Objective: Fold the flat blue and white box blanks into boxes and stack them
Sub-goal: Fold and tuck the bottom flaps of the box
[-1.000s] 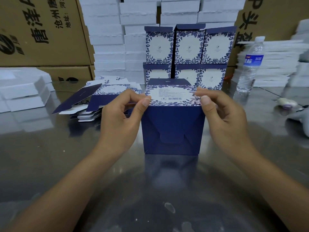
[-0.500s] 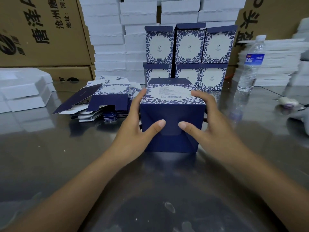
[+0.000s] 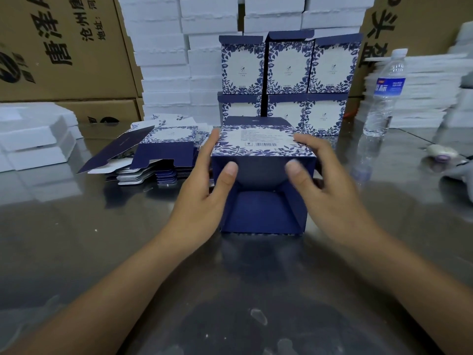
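Note:
A blue and white box (image 3: 261, 147) lies on its side on the shiny table (image 3: 76, 239), its dark blue end facing me. The flaps of that end are pressed inward into a hollow. My left hand (image 3: 202, 198) holds the box's left side with the thumb on the blue end. My right hand (image 3: 330, 196) holds the right side, fingers over the top edge, thumb on the blue end. A pile of flat blue and white blanks (image 3: 163, 149) lies to the left. Folded boxes (image 3: 289, 67) stand stacked in two rows right behind.
A water bottle (image 3: 384, 93) stands at the right, with a small white object (image 3: 440, 152) beyond it. White foam boxes (image 3: 163, 60) are piled at the back and on the left (image 3: 33, 139). Brown cartons (image 3: 64, 47) line the back.
My hands moved from the top flap to the box's sides. The thumbs have pushed the flat blue end flaps inward, so that face is now caved in.

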`<action>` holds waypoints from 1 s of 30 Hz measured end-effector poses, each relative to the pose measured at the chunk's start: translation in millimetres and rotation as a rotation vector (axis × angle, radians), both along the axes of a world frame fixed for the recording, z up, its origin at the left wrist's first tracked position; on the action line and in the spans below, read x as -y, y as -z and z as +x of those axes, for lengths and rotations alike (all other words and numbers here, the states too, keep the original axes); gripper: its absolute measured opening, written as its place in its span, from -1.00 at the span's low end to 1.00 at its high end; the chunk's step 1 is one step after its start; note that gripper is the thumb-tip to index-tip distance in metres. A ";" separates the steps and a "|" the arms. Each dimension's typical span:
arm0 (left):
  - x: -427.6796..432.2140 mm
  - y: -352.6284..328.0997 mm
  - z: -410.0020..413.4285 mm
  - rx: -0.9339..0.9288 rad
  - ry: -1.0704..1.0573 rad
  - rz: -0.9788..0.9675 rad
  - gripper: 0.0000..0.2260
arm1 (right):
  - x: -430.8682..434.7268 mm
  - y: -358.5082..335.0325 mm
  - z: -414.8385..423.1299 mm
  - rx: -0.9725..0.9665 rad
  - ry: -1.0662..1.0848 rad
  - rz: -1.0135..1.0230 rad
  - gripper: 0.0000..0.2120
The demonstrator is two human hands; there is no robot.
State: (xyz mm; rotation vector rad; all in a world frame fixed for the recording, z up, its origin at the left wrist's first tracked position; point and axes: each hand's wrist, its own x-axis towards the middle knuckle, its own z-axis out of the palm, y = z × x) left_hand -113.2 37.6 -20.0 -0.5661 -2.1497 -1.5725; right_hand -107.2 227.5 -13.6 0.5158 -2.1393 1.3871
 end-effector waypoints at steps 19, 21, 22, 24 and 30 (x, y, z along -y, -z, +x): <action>7.9 -6.9 -13.4 0.369 -0.053 0.643 -0.69 | 1.0 6.8 -7.8 0.557 -0.128 -0.367 0.08; 6.9 -7.5 -13.4 0.387 -0.009 0.704 -0.69 | -0.3 4.4 -9.1 0.560 -0.089 -0.451 0.25; 6.6 -8.5 -13.3 0.398 0.009 0.744 -0.70 | -0.4 2.0 -8.4 0.547 -0.083 -0.504 0.24; 6.5 -10.3 -13.7 0.439 0.036 0.839 -0.71 | -0.7 -4.8 -6.5 0.521 -0.126 -0.641 0.02; 11.2 -11.8 -15.2 0.709 0.115 1.102 -0.63 | -5.2 -10.6 -5.3 0.594 -0.283 -0.681 -0.75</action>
